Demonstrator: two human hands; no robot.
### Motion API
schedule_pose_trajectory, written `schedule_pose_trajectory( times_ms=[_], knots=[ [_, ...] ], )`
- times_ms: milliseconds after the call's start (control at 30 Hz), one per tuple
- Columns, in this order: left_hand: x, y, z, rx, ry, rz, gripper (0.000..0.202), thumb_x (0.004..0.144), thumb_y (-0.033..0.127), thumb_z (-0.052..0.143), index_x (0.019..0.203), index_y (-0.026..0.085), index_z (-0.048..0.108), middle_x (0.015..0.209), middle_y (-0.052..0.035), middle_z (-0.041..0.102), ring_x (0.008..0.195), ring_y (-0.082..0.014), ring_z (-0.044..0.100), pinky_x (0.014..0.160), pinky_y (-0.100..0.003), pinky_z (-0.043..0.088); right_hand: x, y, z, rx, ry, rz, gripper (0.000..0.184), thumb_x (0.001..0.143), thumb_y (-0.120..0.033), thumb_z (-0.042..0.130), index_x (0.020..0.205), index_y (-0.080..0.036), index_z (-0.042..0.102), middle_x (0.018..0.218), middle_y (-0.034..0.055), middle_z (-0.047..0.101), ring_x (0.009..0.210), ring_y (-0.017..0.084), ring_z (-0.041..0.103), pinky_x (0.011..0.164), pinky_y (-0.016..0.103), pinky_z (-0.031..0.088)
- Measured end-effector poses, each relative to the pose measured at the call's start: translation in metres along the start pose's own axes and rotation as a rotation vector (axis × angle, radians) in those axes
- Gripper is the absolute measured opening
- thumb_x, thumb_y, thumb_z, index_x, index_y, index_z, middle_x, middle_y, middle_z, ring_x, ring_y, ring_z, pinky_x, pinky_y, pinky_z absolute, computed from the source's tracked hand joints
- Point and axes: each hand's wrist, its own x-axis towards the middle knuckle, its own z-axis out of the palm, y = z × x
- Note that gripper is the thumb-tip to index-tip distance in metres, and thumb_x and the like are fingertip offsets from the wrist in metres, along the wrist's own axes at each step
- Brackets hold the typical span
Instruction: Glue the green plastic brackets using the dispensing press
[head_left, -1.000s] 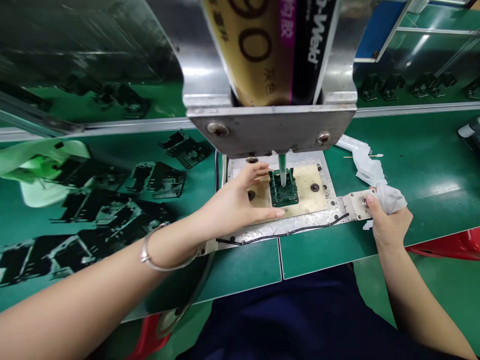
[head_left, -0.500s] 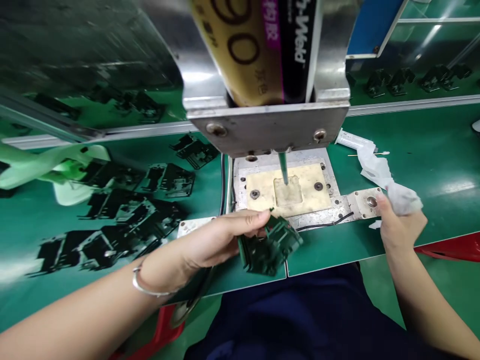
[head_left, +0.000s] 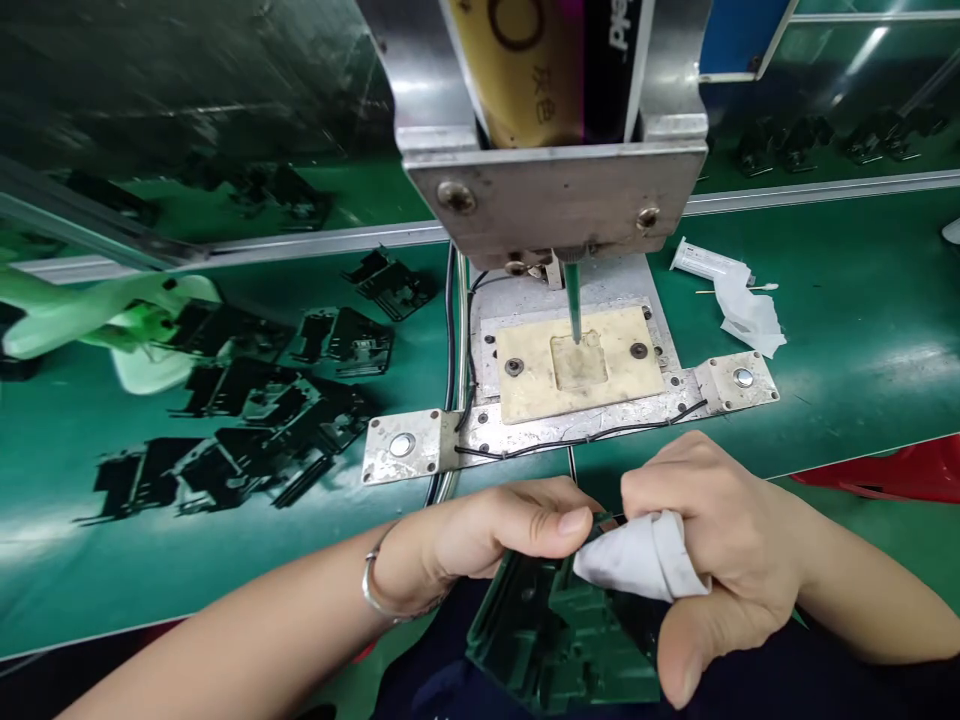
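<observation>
Both my hands have come back from the fixture toward my lap, and the dark green plastic part (head_left: 570,630) that sat in the recess a second ago is now held low in front of me, past the near edge of the tabletop (head_left: 862,300). My left hand (head_left: 495,530) grips the part at its upper edge, fingers (head_left: 559,520) clamped on it with the thumb on top. My right hand (head_left: 720,550) has its fingers closed around a white wiping cloth (head_left: 645,565), and the cloth's tip is pressed against the top of the part, just beside my left thumb.

Behind my hands the metal fixture plate (head_left: 570,420) lies on the green tabletop, its tan nest block (head_left: 577,365) now bare, with the dispensing needle (head_left: 574,305) hanging right over the recess. The adhesive cartridge (head_left: 555,60) sits in its steel bracket (head_left: 555,195) above. To the left lie many black plastic parts (head_left: 247,420) spread over the mat. To the right of the fixture lie crumpled white wipes (head_left: 746,315), a syringe tube (head_left: 701,262) and a cotton swab (head_left: 739,289).
</observation>
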Motion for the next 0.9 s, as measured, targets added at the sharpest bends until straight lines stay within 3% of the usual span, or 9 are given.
schedule_pose_trajectory(
  times_ms=[100,200,300,400,433,567,633,733,900],
  knots=[
    [-0.001,0.000,-0.003,0.075,-0.054,0.099,0.057,0.076,0.066,0.071,0.099,0.015,0.079,0.091,-0.0063,0.075,0.089,-0.0281,0.067,0.090,-0.036,0.051,-0.011,0.000,-0.004,-0.033,-0.049,0.015,0.075,0.104,-0.066,0.029,0.054,-0.016,0.054,0.061,-0.0041,0.032,0.047,0.008,0.022,0.046,0.027,0.021],
    [-0.004,-0.004,-0.006,0.164,-0.069,0.208,0.058,0.084,0.065,0.067,0.117,0.018,0.076,0.110,-0.0092,0.075,0.103,-0.0313,0.067,0.097,-0.038,0.051,-0.030,-0.001,-0.008,-0.076,-0.010,0.058,0.065,0.105,-0.062,0.031,0.068,-0.019,0.063,0.061,-0.0024,0.041,0.046,0.010,0.032,0.047,0.028,0.030],
    [-0.011,-0.015,-0.003,0.215,-0.004,0.504,0.059,0.087,0.057,0.069,0.135,0.022,0.062,0.118,-0.0123,0.069,0.103,-0.0311,0.068,0.089,-0.038,0.056,-0.057,0.000,-0.006,-0.169,0.330,0.143,0.034,0.102,-0.049,0.045,0.095,-0.025,0.068,0.064,0.0011,0.054,0.048,0.017,0.048,0.049,0.033,0.040],
    [-0.015,-0.029,0.009,0.352,0.242,0.843,0.064,0.085,0.044,0.077,0.141,0.027,0.052,0.114,-0.0111,0.065,0.098,-0.0263,0.068,0.083,-0.033,0.058,-0.078,-0.002,0.000,-0.404,0.644,0.271,0.021,0.093,-0.032,0.060,0.113,-0.029,0.063,0.077,0.0036,0.064,0.059,0.024,0.061,0.051,0.037,0.047],
    [-0.015,-0.033,0.014,0.404,0.339,0.932,0.063,0.085,0.042,0.079,0.139,0.027,0.051,0.114,-0.0105,0.064,0.099,-0.0253,0.067,0.085,-0.033,0.058,-0.080,-0.005,0.003,-0.463,0.632,0.267,0.023,0.090,-0.029,0.064,0.112,-0.028,0.063,0.078,0.0032,0.064,0.060,0.023,0.062,0.051,0.036,0.049],
    [-0.009,-0.041,0.028,0.563,0.656,1.145,0.057,0.081,0.044,0.082,0.130,0.030,0.056,0.106,-0.0083,0.063,0.098,-0.0255,0.065,0.093,-0.039,0.057,-0.066,-0.020,0.018,-0.363,0.276,0.127,0.011,0.088,-0.017,0.066,0.083,-0.021,0.057,0.057,-0.0057,0.048,0.042,0.011,0.041,0.043,0.029,0.034],
    [-0.005,-0.043,0.031,0.604,0.761,1.154,0.054,0.080,0.047,0.082,0.125,0.035,0.057,0.098,-0.0057,0.063,0.090,-0.0251,0.064,0.091,-0.042,0.058,-0.055,-0.025,0.030,-0.351,0.308,0.087,0.023,0.090,-0.007,0.054,0.072,-0.021,0.051,0.053,-0.0054,0.044,0.041,0.010,0.033,0.045,0.031,0.025],
    [-0.003,-0.045,0.032,0.651,0.793,1.203,0.056,0.078,0.047,0.084,0.125,0.035,0.055,0.092,-0.0038,0.062,0.080,-0.0231,0.064,0.086,-0.044,0.058,-0.045,-0.024,0.048,-0.478,0.459,-0.059,0.031,0.090,-0.003,0.042,0.064,-0.021,0.046,0.056,-0.0014,0.048,0.046,0.012,0.031,0.049,0.034,0.019],
    [-0.003,-0.044,0.032,0.684,0.821,1.267,0.059,0.079,0.038,0.085,0.130,0.032,0.056,0.094,-0.0041,0.063,0.080,-0.0226,0.064,0.084,-0.044,0.059,-0.035,-0.021,0.059,-0.563,0.482,-0.101,0.032,0.088,-0.006,0.043,0.060,-0.021,0.046,0.060,0.0012,0.047,0.054,0.015,0.038,0.052,0.034,0.020]
  ],
)
